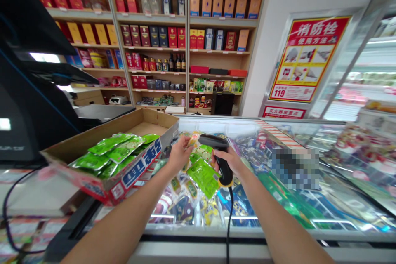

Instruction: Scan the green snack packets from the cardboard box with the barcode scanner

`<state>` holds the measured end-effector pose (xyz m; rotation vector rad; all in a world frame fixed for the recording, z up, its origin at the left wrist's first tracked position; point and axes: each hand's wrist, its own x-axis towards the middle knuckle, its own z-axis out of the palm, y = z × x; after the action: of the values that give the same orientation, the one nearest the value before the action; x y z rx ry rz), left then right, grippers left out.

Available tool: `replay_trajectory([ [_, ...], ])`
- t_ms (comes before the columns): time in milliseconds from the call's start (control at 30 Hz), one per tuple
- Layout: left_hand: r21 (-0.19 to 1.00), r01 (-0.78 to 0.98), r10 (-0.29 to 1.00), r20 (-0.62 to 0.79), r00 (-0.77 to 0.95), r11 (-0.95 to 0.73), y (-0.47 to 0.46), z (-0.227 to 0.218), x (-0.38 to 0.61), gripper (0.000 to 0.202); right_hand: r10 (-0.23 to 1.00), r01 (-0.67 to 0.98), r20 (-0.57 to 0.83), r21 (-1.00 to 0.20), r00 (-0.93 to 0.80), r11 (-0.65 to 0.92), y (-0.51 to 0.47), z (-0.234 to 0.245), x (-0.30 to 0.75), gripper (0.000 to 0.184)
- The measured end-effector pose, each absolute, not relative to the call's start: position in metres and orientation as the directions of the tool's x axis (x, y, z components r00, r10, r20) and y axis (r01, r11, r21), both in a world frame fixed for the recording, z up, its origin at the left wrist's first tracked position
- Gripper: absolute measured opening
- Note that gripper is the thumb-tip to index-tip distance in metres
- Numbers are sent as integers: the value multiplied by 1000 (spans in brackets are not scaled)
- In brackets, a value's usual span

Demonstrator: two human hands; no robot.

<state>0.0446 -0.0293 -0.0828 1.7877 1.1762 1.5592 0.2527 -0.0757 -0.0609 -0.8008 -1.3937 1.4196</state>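
My right hand (229, 159) is wrapped round the grip of a black barcode scanner (225, 169), whose head points to the left. A dark cord runs down from its base. My left hand (180, 154) is closed, fingertips together beside the scanner's head. An orange and white patch shows by those fingertips; whether they hold it I cannot make out. Below and between the hands, a shiny green packet (204, 178) lies on the glass top of a freezer (244, 121). Another green packet (199, 153) lies just behind it, partly covered.
An open cardboard box (157, 119) with several green packets (116, 148) stands on the left. A dark monitor (27, 86) rises beyond it. Packaged goods (185, 208) show through the freezer glass. Shelves of boxes (151, 16) line the back wall; a red notice (309, 60) hangs right.
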Motion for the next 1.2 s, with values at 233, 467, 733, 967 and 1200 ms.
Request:
replay_trajectory([
  [233,844,198,851,519,-75,-498,-22,-92,45,25,933,-186,169,-976,-319,113,-75,-62,252,30],
  [467,872,-206,890,403,-213,-444,-21,-76,40,33,927,-203,213,-967,-309,154,-79,-61,248,30],
  [733,693,-505,819,226,-527,-515,-12,-40,17,25,917,-121,211,-976,-338,180,-74,-25,210,30],
  [967,441,-539,647,135,-751,-717,-1,-25,-9,17,870,-77,251,-967,-425,241,-65,3,161,29],
  [1200,467,-517,653,194,-732,-718,-1,-31,-13,16,899,-116,235,-972,-369,206,-65,-6,171,26],
])
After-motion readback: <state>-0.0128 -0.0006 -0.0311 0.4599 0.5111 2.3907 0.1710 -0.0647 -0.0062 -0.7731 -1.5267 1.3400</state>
